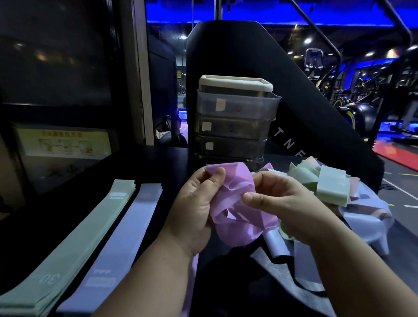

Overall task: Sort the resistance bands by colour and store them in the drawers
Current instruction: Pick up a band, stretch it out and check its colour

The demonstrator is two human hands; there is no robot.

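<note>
Dark counter (140, 162). At left, flat green stack (69, 240) with lilac stack (115, 243) just beside, parallel. At right, tangled pile (325, 183) of green, lilac and pink bands, partly blocked by right grip (285, 202). Behind, smoky drawers (233, 128) stacked, lowest hidden by pink band (232, 198); top drawer (239, 106) jutting forward, contents unreadable. Pink band crumpled, held above counter centre. Left grip (195, 202) pinched on it, right grip clamped on it too.
</note>
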